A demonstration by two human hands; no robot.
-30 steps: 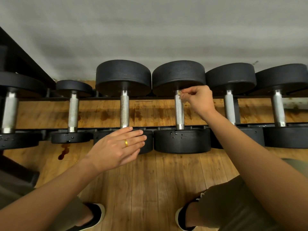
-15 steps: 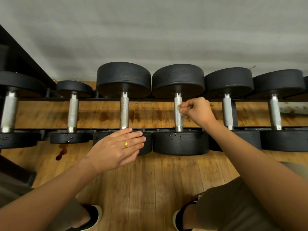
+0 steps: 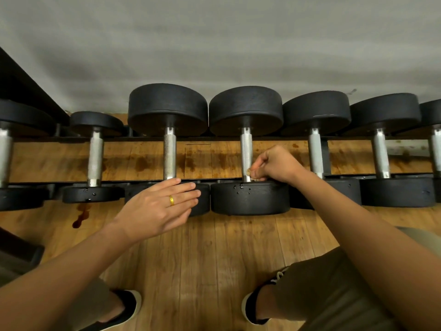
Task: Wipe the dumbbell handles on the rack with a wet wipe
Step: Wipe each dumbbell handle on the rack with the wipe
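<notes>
- A gym or weight room, going by the kit.
- Row of black, round-headed dumbbells (image 3: 167, 108) with knurled metal handles (image 3: 169, 156), side by side, differing in size.
- Laid across the black rails of a low rack (image 3: 138, 139).
- Wooden plank floor (image 3: 202, 259) beneath, marked with dark stains (image 3: 80, 217).
- Plain grey wall (image 3: 214, 44) behind.

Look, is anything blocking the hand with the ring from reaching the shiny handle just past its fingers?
Nothing visible does. The left hand rests flat on the near black weight, and the bare handle stands just beyond its fingertips. The right hand grips the next handle.
</notes>
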